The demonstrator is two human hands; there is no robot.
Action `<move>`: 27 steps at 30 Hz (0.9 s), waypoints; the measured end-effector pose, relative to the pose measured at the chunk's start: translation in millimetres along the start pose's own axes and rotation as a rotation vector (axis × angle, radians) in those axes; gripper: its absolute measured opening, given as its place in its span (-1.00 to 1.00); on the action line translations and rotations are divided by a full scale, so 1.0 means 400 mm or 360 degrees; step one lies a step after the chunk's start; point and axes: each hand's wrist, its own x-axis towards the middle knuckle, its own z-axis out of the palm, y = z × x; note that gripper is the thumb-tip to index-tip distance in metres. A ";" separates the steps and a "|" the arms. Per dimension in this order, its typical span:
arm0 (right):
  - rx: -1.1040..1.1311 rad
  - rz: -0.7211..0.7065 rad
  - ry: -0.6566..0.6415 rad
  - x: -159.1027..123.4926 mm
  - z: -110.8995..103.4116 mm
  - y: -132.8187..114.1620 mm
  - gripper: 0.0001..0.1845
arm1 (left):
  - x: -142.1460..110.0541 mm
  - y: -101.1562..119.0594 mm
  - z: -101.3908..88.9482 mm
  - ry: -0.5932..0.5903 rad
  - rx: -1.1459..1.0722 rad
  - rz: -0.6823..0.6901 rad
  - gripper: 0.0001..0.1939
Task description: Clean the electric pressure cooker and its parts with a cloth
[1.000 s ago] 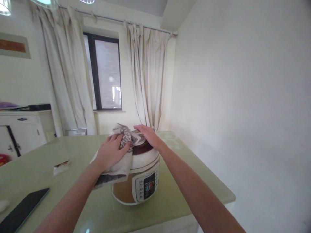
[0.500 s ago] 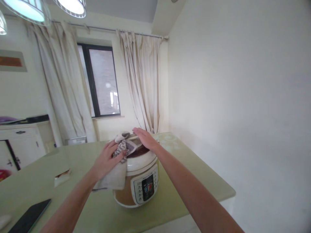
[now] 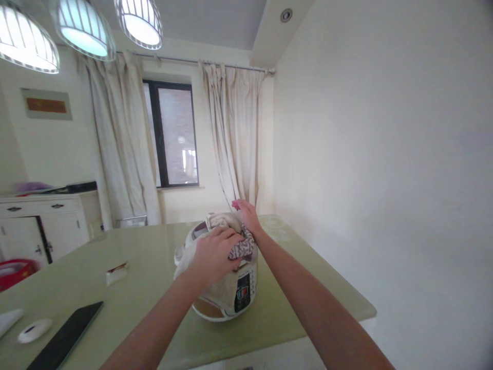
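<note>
A white electric pressure cooker (image 3: 215,312) with a dark control panel stands on the green tabletop. My left hand (image 3: 217,249) is closed on a white and grey patterned cloth (image 3: 242,248), pressing it on the cooker's lid and upper front. Part of the cloth hangs down over the cooker's front and partly covers the panel. My right hand (image 3: 248,217) rests at the far right side of the lid, its fingers stretched out and holding nothing. The bunched cloth lies just left of its wrist. Most of the lid is hidden beneath the cloth and hands.
On the left of the green table (image 3: 154,257) lie a dark flat tablet-like device (image 3: 65,336), a white computer mouse (image 3: 34,330) and a small packet (image 3: 116,273). A white cabinet (image 3: 63,223) and a red basin (image 3: 17,274) stand beyond. A wall borders the right.
My left hand has slid the cloth rightward across the lid and front of the cooker. My right hand stays near the lid's far right side. The view has shifted left and upward.
</note>
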 end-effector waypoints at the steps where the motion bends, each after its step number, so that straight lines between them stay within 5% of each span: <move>1: 0.0013 0.0000 0.0012 -0.012 -0.006 -0.012 -0.26 | 0.002 -0.002 -0.013 -0.0013 -0.0086 0.0021 -0.57; 8: -0.0009 -0.0250 -0.0575 -0.094 -0.086 -0.192 -0.52 | 0.042 -0.033 -0.150 0.0300 -0.0836 0.0357 -0.33; 12: 0.0340 -0.0095 -0.0906 -0.108 -0.075 -0.305 -0.34 | 0.102 -0.032 -0.195 0.0755 -0.0787 0.0389 -0.18; 14: 0.0359 -0.0083 -0.0906 -0.118 -0.063 -0.339 -0.19 | 0.133 -0.036 -0.197 0.0917 -0.0781 0.0335 -0.13; 16: 0.0192 -0.0196 -0.0773 -0.126 -0.063 -0.355 -0.06 | 0.157 -0.050 -0.187 0.0871 -0.0740 0.0294 -0.04; 21: -0.0096 -0.0417 -0.0187 -0.092 -0.124 -0.321 -0.08 | 0.157 -0.138 -0.094 0.0303 -0.0860 0.0034 0.13; 24: -0.0134 -0.0098 -0.0098 -0.050 -0.155 -0.255 -0.23 | 0.127 -0.196 -0.001 0.0146 -0.0763 -0.0266 -0.08; 27: -0.0713 0.0219 -0.0216 -0.031 -0.159 -0.172 -0.53 | 0.100 -0.232 0.075 0.0048 -0.0657 -0.0379 -0.19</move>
